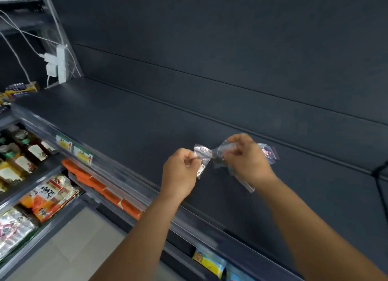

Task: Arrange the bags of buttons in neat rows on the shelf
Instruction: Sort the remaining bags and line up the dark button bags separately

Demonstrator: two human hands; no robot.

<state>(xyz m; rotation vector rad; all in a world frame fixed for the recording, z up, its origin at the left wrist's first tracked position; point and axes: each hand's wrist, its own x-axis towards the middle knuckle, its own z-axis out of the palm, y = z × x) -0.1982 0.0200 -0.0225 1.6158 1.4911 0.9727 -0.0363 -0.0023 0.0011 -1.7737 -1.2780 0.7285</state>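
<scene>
Both curled, left hand [182, 165] and right hand [247, 156] pinch clear bags [202, 154].

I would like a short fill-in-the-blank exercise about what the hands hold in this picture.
1. The left hand pinches one clear ____.
2. The right hand grips a ____ of clear bags.
3. Both hands are above the dark ____.
4. The bottles stand on a lower level, to the ____.

Missing words: bag; bunch; shelf; left
</scene>
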